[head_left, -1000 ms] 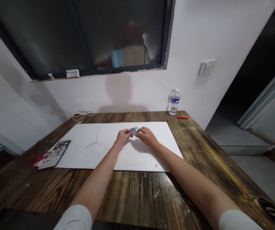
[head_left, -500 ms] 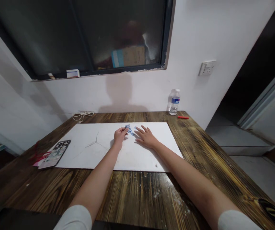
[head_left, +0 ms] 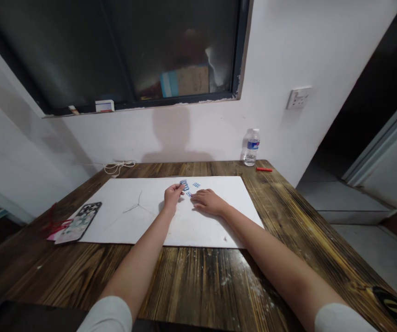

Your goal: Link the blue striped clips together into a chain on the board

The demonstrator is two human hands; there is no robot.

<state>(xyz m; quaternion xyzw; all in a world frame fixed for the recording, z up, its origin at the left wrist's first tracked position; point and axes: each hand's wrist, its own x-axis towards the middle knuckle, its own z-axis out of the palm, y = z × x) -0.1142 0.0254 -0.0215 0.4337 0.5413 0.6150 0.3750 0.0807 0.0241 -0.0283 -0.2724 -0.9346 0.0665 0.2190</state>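
My left hand (head_left: pixel 172 195) is closed, pinching a small blue-and-white strip (head_left: pixel 184 185) between thumb and fingers above the white board (head_left: pixel 122 230). Whether the strip is one piece or several stacked ones, I cannot tell. My right hand (head_left: pixel 209 202) lies low over the board, palm down with fingers stretched out. Its fingertips meet the edge of a small flat blue-and-white piece (head_left: pixel 189 194). A similar piece (head_left: pixel 196 185) rests on the board just beyond the right fingers, apart from both hands.
Thin dark lines (head_left: pixel 138 204) mark the board's left half. A patterned phone (head_left: pixel 81 222) overlaps its left edge, beside red cord (head_left: pixel 58 227). On the wooden table (head_left: pixel 198 286), a white cable (head_left: pixel 119 166), a water bottle (head_left: pixel 251 148) and a red stick-like object (head_left: pixel 264 169) stand or lie towards the wall.
The hands were together around the blue-and-white pieces, then drew apart. One piece came to lie on the board, and the right hand shifted nearer, onto a second piece. My left hand kept its hold.
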